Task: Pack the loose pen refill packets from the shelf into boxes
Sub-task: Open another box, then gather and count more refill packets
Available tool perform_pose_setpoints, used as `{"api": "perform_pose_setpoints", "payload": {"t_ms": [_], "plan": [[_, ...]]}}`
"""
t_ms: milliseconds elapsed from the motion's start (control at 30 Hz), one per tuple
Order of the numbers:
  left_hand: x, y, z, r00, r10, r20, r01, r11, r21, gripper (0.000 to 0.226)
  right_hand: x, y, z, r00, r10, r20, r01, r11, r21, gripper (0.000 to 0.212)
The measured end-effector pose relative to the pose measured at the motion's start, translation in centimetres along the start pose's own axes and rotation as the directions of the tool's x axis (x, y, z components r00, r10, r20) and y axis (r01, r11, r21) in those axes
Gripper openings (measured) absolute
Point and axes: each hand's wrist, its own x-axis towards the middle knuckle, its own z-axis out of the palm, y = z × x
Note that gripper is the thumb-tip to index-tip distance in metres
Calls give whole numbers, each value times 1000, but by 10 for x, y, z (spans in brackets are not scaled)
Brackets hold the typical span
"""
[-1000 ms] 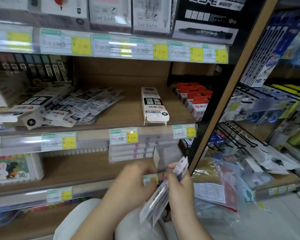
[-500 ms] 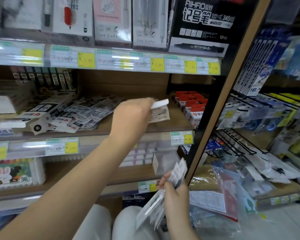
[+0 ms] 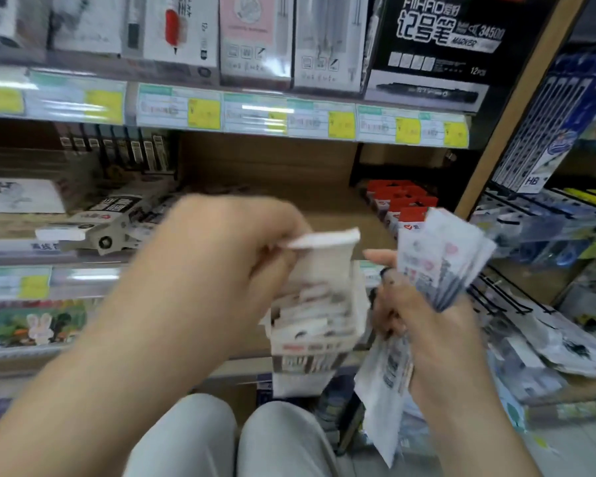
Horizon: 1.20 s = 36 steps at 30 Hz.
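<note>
Wide wooden store shelf (image 3: 324,204) with yellow price tags along the front, pretty blurry tbh. In front of it the person's left hand (image 3: 227,256) grips a tall white cardboard box (image 3: 317,304), top flap open, upright-ish. Just beside it the right hand (image 3: 427,325) pinches a fanned bunch of clear plastic pen refill packets (image 3: 437,256). Small red-topped boxes (image 3: 399,197) sit on the shelf behind.
</note>
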Motion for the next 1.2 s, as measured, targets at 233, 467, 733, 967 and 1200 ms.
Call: {"api": "perform_pose_setpoints", "payload": {"t_ms": [233,467,733,967,1200], "plan": [[-35,-36,60,919,-174,355,251,950,-184,12,-10,26,14,967,233,106,-200,946,-254,18],[-68,-34,83,959,-267,98,284,912,-295,34,-19,49,20,954,296,-43,-297,918,-264,9],[-92,-28,84,947,-168,272,218,962,-166,22,-17,58,21,948,286,-141,-308,936,-168,22],[-83,-22,79,976,-114,186,125,991,-52,30,-19,58,24,959,262,-112,-280,938,-204,6],[-88,-16,84,952,-122,281,112,992,51,34,-17,58,22,957,260,-131,-281,942,-183,26]]}}
